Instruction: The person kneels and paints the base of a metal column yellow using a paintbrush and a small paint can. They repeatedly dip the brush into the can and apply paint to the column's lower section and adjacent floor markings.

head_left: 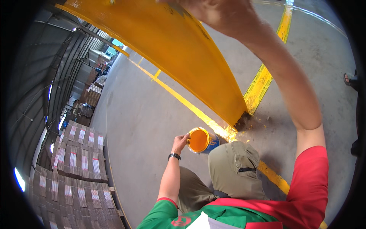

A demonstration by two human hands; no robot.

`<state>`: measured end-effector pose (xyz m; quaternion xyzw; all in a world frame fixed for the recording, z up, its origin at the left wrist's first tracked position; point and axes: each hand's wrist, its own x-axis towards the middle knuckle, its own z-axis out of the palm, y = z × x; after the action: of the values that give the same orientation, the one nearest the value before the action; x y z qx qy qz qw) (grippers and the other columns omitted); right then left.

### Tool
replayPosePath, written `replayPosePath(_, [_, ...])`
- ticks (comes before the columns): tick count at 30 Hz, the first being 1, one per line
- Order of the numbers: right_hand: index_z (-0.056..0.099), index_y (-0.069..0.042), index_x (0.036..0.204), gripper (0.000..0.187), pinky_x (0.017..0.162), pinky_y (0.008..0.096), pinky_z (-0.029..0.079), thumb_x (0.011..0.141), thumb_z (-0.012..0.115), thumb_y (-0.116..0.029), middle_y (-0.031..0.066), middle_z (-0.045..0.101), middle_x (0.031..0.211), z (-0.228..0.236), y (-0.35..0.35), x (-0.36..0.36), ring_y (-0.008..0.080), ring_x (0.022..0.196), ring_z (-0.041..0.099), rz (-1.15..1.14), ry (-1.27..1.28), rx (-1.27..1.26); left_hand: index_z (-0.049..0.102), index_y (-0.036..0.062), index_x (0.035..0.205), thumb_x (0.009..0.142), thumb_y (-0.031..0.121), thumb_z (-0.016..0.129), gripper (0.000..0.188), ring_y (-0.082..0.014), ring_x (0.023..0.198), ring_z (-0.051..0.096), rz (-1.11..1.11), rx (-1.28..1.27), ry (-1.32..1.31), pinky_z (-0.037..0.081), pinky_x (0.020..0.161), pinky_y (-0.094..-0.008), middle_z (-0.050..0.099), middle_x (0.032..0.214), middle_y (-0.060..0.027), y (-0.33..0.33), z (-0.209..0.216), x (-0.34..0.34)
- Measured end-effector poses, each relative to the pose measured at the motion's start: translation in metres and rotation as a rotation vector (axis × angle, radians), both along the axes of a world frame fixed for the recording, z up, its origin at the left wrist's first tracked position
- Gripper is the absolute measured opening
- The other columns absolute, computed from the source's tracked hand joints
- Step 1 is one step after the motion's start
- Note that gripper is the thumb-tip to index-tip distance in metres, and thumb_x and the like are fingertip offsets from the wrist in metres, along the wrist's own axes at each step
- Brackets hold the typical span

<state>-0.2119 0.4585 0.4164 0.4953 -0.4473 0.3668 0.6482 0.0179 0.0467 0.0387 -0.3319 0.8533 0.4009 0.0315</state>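
So in the head view, the left hand [180,144], just below centre toward 6 o'clock, was clamped on the rim of a can [214,142] near 5 o'clock. The can was partly filled with orange-yellow paint [198,141], and its mouth faced up at the wearer. My guess is the rim grip kept it steady and close to the knee [231,160], handy to reach. Couldn't tell if its base sat on the floor [133,107] or hung just off it.

The right hand [213,11] was up around 12 to 1 o'clock by the yellow post [164,57], blurry and cut off by the top edge, so no clue whether its fingers were apart or closed on something. The post's foot stood near 3 o'clock, just beyond the can, which probably explains that spot. A yellow line [179,97] ran past, and boxes [78,168] were piled at 8 o'clock.
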Motion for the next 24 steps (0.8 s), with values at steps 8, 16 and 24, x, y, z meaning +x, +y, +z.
replayPosePath(8, [0.068, -0.011, 0.124, 0.039, 0.061, 0.0284, 0.053, 0.085, 0.063, -0.01, 0.0002, 0.068, 0.093, -0.218, 0.029, 0.052, 0.0134, 0.077, 0.065, -0.274, -0.223, 0.54, 0.075, -0.0043, 0.093, 0.094, 0.041, 0.067, 0.046, -0.0125, 0.068, 0.063, -0.03, 0.033, -0.027, 0.049, 0.066, -0.0274, 0.069, 0.072, -0.0073, 0.003, 0.0, -0.004])
replayPosePath(16, [0.071, -0.019, 0.109, 0.026, 0.064, 0.0397, 0.055, 0.085, 0.064, -0.01, 0.0024, 0.069, 0.084, -0.253, 0.025, 0.036, 0.0229, 0.081, 0.067, -0.16, -0.686, 0.949, 0.075, -0.0011, 0.094, 0.098, 0.039, 0.064, 0.042, -0.0099, 0.064, 0.054, -0.086, 0.062, -0.019, 0.043, 0.063, -0.026, 0.067, 0.071, -0.0036, 0.007, 0.0, -0.005])
replayPosePath(24, [0.074, -0.009, 0.117, 0.033, 0.062, 0.028, 0.058, 0.084, 0.077, -0.009, 0.0084, 0.077, 0.097, -0.133, 0.017, 0.02, 0.017, 0.071, 0.07, 0.001, -0.208, 0.071, 0.075, -0.0012, 0.097, 0.097, 0.041, 0.065, 0.043, -0.0097, 0.066, 0.054, -0.074, 0.071, -0.006, 0.043, 0.065, -0.0264, 0.067, 0.074, -0.003, 0.005, 0.0, -0.004])
